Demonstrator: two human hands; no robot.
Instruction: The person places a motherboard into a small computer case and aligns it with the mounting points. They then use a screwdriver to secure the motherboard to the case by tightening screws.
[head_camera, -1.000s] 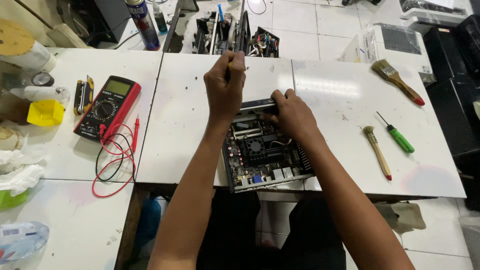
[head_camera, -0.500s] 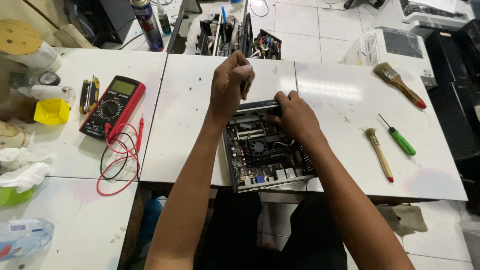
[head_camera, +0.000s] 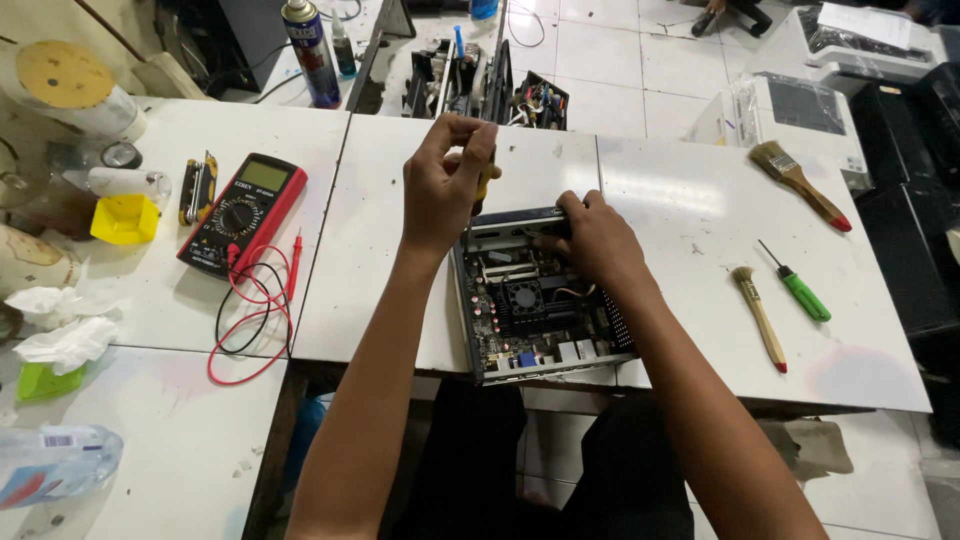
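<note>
White table (head_camera: 380, 290) edge under open computer case (head_camera: 540, 300); left hand (head_camera: 440, 190) grip grasping screwdriver (head_camera: 484, 180), right hand (head_camera: 595, 240) clasping case's far rim

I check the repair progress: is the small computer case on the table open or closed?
Open. The small computer case has no top cover: its board and fan are exposed, and the right hand reaches inside.

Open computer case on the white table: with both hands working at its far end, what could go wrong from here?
1. The left hand holds a screwdriver upright over the open computer case; a slip could gouge the bare circuit board.
2. The right hand rests inside the case, so its fingers could snag the thin wires near the fan.
3. The case's near end reaches the table edge; a hard push might tip it off.
</note>
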